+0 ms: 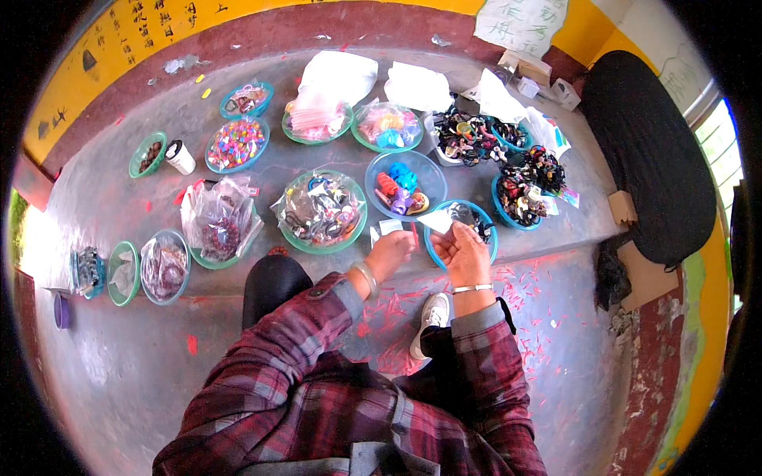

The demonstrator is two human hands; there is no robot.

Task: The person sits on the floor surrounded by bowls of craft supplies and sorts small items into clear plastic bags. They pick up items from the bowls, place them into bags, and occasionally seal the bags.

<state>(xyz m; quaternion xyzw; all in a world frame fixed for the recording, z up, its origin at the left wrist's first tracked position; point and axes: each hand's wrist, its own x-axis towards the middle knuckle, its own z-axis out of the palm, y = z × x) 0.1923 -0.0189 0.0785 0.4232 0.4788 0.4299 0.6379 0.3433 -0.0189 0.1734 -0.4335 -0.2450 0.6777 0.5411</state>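
A grey concrete ledge (pixel 119 198) below a yellow wall carried bowls of small trinkets as I watched remotely.

From my remote seat I saw the left hand (pixel 390 252) curled narrowly, pinching a small white card (pixel 390 227) just above its fingertips, between the green bowl of packaged trinkets (pixel 323 211) and the blue-rimmed bowl (pixel 459 230). The right hand (pixel 464 252) held a second white card (pixel 435 220) by its thumb and fingers over that blue-rimmed bowl's near edge. That card's long axis ran left to right, tilted slightly up toward the clear bowl of coloured toys (pixel 405 186). The two hands stood close, apart.
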